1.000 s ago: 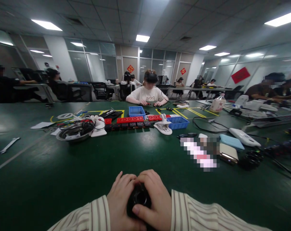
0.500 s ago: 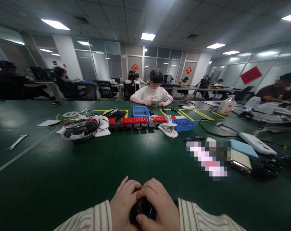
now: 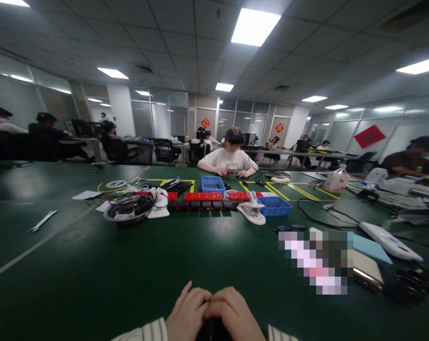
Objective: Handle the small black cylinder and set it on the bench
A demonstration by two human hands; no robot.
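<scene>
At the bottom middle of the head view, my left hand (image 3: 189, 310) and my right hand (image 3: 233, 310) meet at the fingertips. Both curl around a glossy black rounded object (image 3: 213, 330), whose kind I cannot make out. Most of it is hidden by my fingers and the lower frame edge. The two hands rest close to the near part of the green table (image 3: 147, 265). My left index finger points slightly upward, while the others bend inward over the object.
Across the table's middle stand red and black socket strips (image 3: 203, 196), blue bins (image 3: 275, 206), a white clamp (image 3: 252, 210) and a metal bowl (image 3: 127, 215) of cables. A wrench (image 3: 43, 221) lies left. Right are a power bank-like white device (image 3: 390, 240) and black coil (image 3: 408, 284). A person (image 3: 228, 158) sits opposite.
My view has tilted upward, so the hands and table sit lower or shift in the frame. Both hands stay on the black object, which now shows less.
</scene>
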